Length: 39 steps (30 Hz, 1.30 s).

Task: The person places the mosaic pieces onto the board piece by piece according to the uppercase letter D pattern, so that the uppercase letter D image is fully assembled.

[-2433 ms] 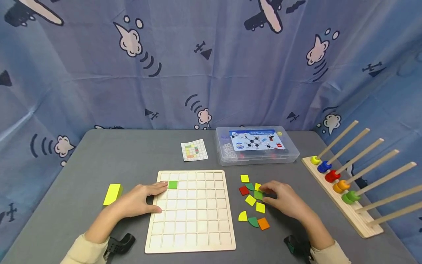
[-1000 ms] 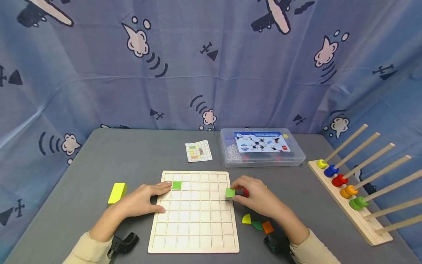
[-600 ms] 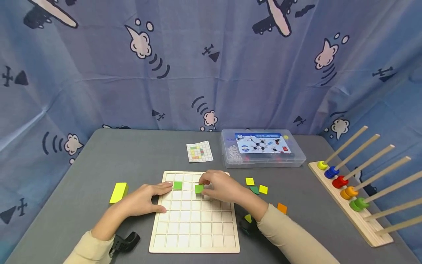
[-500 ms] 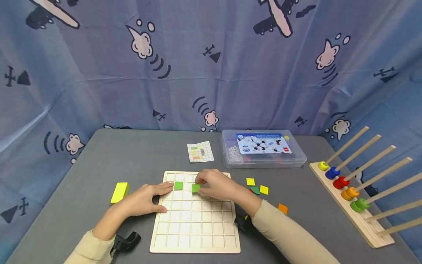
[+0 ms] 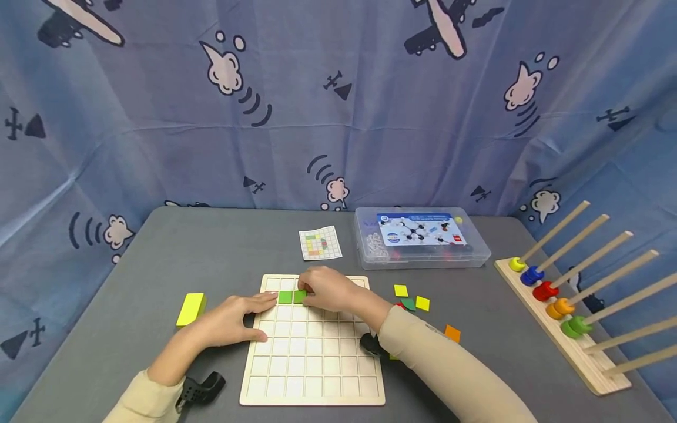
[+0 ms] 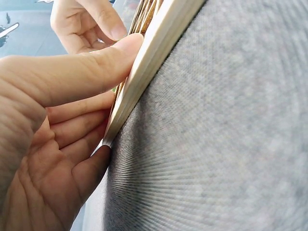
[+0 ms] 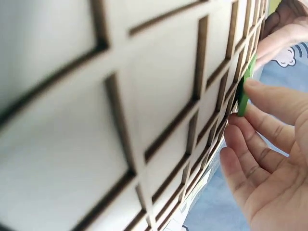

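Note:
A pale wooden grid board (image 5: 312, 376) lies on the grey table. My left hand (image 5: 233, 320) rests on its left edge, fingers extended over the border; in the left wrist view the thumb (image 6: 96, 70) presses against the rim. My right hand (image 5: 330, 291) pinches a green square tile (image 5: 299, 296) between thumb and fingers over the board's upper rows. In the right wrist view that green tile (image 7: 246, 86) stands tilted at the grid. Just left of it, another green square tile (image 5: 285, 297) sits in a cell, close to my left fingertips.
Right of the board lie yellow tiles (image 5: 422, 303), a dark green curved tile (image 5: 408, 304) and an orange tile (image 5: 452, 333), some hidden by my sleeve. Behind are a pattern card (image 5: 320, 243) and clear plastic box (image 5: 423, 252). A bead rack (image 5: 571, 335) and yellow block (image 5: 191, 309) flank the sides.
My right hand has picked up the green square tile from the loose tiles and carried it left across the board, beside the first green tile. The left hand stays on the board's edge.

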{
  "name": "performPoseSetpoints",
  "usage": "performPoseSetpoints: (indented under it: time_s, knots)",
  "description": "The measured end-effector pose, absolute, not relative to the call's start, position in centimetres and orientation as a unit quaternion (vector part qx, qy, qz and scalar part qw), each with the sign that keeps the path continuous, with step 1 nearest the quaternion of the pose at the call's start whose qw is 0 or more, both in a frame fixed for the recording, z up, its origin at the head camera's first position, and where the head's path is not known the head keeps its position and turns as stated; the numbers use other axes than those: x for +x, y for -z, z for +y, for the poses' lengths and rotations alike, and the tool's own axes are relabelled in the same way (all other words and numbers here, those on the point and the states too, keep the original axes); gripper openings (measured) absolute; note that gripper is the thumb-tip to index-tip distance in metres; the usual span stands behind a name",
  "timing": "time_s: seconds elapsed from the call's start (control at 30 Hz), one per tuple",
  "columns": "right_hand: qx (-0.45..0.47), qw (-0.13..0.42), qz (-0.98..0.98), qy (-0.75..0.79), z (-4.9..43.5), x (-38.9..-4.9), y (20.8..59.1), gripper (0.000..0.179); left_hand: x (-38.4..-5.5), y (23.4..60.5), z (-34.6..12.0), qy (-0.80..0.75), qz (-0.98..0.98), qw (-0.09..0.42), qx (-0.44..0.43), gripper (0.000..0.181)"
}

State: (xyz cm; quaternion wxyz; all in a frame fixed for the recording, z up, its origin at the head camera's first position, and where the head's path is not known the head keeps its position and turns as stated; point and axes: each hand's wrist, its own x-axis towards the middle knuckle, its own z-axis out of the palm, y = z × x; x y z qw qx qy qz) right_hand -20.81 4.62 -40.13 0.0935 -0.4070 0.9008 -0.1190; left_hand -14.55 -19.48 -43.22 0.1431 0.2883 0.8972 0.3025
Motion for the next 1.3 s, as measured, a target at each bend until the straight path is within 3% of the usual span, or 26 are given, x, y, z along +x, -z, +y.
performPoseSetpoints:
  time_s: [0.5, 1.03, 1.3]
  knots:
    - [-0.365, 0.135, 0.896, 0.213, 7.0, -20.4, 39.8, 0.038, -14.6, 43.4, -19.3, -0.297, 0.900, 0.139, 0.288, 0.074]
    - [-0.236, 0.041, 0.926, 0.291, 19.7, -17.6, 38.7, 0.044, -14.6, 43.2, -19.3, -0.292, 0.900, 0.140, 0.292, 0.074]
    - [-0.161, 0.110, 0.941, 0.276, 25.3, -17.4, 39.2, 0.051, -14.5, 43.3, -19.6, -0.294, 0.899, 0.135, 0.296, 0.075]
